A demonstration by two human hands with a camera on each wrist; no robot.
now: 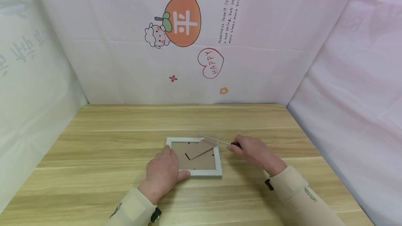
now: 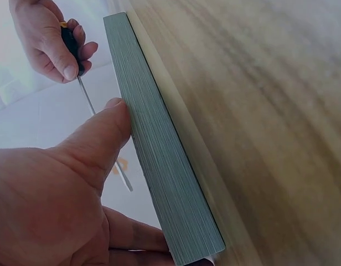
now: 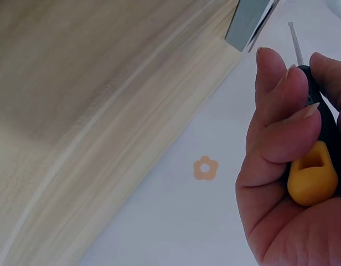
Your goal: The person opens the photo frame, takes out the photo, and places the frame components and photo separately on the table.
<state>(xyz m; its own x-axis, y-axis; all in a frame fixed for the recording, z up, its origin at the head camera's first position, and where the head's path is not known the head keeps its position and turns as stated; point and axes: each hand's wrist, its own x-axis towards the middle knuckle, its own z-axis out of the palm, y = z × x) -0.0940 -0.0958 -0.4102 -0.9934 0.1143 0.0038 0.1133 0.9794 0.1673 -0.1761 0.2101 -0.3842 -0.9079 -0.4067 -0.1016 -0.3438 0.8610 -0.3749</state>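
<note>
A picture frame (image 1: 205, 173) with a pale rim lies back side up on the table. Its brown backing board (image 1: 179, 149) carries a slanted brown stand (image 1: 202, 148), and small dark tabs show along the rim. My left hand (image 1: 163, 170) holds the near left corner, thumb on the near side and fingers at the left edge. The left wrist view shows that thumb (image 2: 107, 124) against the grey side rail (image 2: 154, 144). In my right hand (image 1: 252, 149) is a screwdriver (image 3: 317, 172) with a black and yellow handle; its thin shaft (image 1: 213, 138) points left above the frame's far right corner.
The wood-grain table (image 1: 110, 142) extends around the frame on all sides. A white printed cloth (image 1: 125, 69) hangs behind it, with more cloth at the left (image 1: 34, 79) and right (image 1: 355, 90).
</note>
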